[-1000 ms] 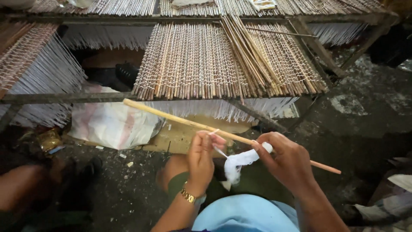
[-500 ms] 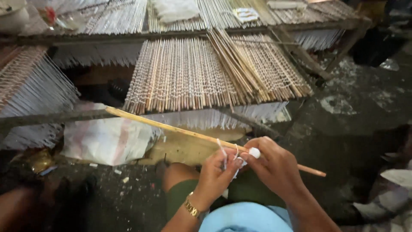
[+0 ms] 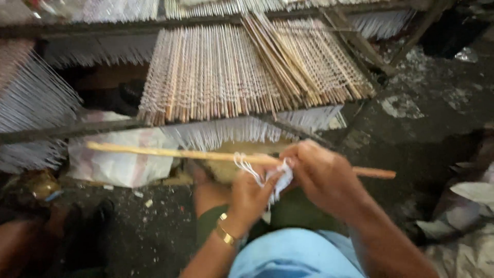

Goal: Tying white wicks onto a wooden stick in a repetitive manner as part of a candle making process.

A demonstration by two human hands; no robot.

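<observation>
Below the woven reed mat (image 3: pixel 247 72) on its frame, a long wooden stick (image 3: pixel 170 153) lies nearly level across the person's lap. Right hand (image 3: pixel 321 175) is closed over the stick near its reddish end, fingers curled around it. Left hand (image 3: pixel 249 193), a gold watch (image 3: pixel 224 235) at its wrist, is pinched shut on a bunch of white thread (image 3: pixel 267 175) that touches the stick between both hands. Further left, a white plastic bag (image 3: pixel 121 159) rests on the dark floor (image 3: pixel 154 226).
</observation>
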